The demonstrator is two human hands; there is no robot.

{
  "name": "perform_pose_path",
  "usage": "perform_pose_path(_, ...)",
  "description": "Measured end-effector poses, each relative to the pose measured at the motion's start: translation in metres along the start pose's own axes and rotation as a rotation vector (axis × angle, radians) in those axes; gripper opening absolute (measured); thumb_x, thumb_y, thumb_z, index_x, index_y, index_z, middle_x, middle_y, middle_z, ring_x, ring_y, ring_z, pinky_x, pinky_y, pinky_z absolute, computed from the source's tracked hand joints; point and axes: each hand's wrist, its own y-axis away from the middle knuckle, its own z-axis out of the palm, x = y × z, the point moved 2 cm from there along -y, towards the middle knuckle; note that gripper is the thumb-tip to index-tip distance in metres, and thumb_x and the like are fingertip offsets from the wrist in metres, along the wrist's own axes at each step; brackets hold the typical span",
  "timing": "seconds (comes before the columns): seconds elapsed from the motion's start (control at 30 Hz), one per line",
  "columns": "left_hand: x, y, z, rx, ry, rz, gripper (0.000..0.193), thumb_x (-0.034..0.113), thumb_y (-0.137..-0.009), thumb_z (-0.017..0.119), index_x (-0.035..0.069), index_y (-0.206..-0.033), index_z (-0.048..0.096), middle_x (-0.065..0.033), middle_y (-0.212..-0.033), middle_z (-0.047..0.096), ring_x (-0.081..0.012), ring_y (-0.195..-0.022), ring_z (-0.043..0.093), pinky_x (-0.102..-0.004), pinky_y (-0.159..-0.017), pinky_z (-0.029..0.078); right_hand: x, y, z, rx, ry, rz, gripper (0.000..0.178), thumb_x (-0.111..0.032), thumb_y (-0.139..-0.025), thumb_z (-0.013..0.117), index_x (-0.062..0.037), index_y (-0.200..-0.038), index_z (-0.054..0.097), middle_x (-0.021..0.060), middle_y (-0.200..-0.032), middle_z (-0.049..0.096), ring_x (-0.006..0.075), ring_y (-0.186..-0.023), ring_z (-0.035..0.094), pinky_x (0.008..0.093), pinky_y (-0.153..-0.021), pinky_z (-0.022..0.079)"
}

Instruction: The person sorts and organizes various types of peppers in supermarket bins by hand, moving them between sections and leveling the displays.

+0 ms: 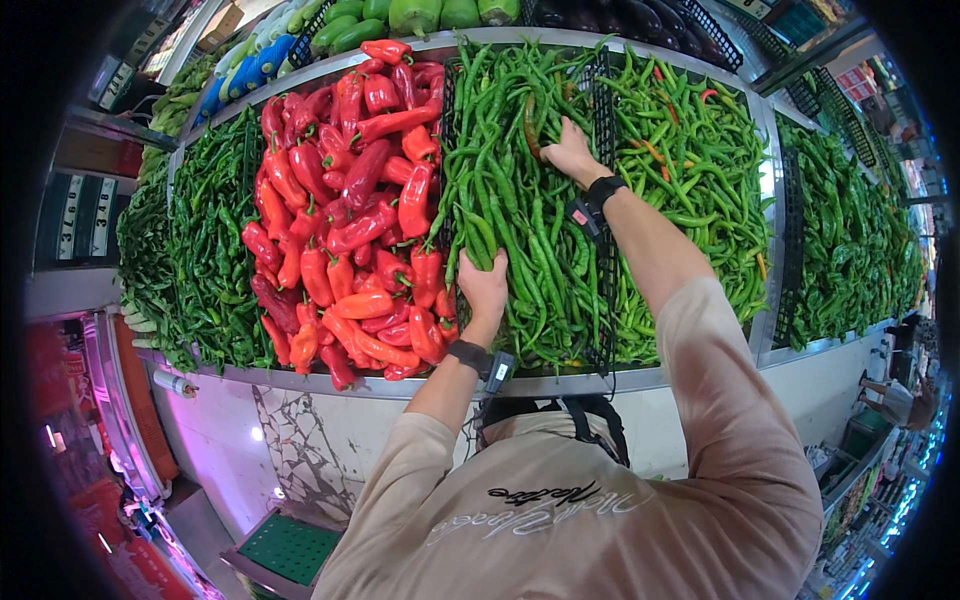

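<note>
the left hand (485,283) is resting in the near part of a bin of long green peppers (520,200), its fingers curling down around a few of them, so it is closing on peppers. the right hand (570,152) is reaching deeper into the same bin, fingers folding around a green pepper with a reddish streak near the black divider (603,200). both wrists are wearing dark bands with small tags hanging off them.

the long green peppers are lying slim, glossy and slightly curved, heaped lengthwise in the middle compartment of the sloping metal shelf (560,382). just left of them, red peppers (350,210) are piling up in their own compartment, and small dark green chillies (205,240) are filling the next one. to the right, thinner green chillies (690,160) are sitting beyond the divider. white price signs (85,215) are hanging at the far left edge, too bent to read.
</note>
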Motion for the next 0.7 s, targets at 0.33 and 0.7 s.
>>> perform_pose_path(0.33, -0.008, -0.001, -0.001, -0.054, 0.072, 0.009, 0.033, 0.009, -0.084, 0.073, -0.002, -0.111, 0.058, -0.0106, -0.099, 0.067, -0.0198, -0.089, 0.062, -0.0331, -0.085, 0.048, -0.069, 0.108, 0.028, 0.192, 0.010, -0.295, 0.089, -0.027, -0.073, 0.070, 0.0104, -0.143, 0.030, 0.0271, -0.137, 0.045, 0.0413, -0.127, 0.043, 0.0475, -0.108, 0.035)
perform_pose_path(0.7, -0.005, -0.002, 0.001, -0.094, 0.176, 0.083, 0.040, 0.006, -0.087, 0.069, -0.004, -0.124, 0.054, -0.0089, -0.112, 0.065, -0.0187, -0.101, 0.060, -0.0325, -0.092, 0.046, -0.084, 0.150, 0.032, 0.195, 0.012, -0.455, 0.090, -0.023, -0.073, 0.071, 0.0094, -0.146, 0.028, 0.0307, -0.146, 0.033, 0.0452, -0.135, 0.034, 0.0500, -0.114, 0.029)
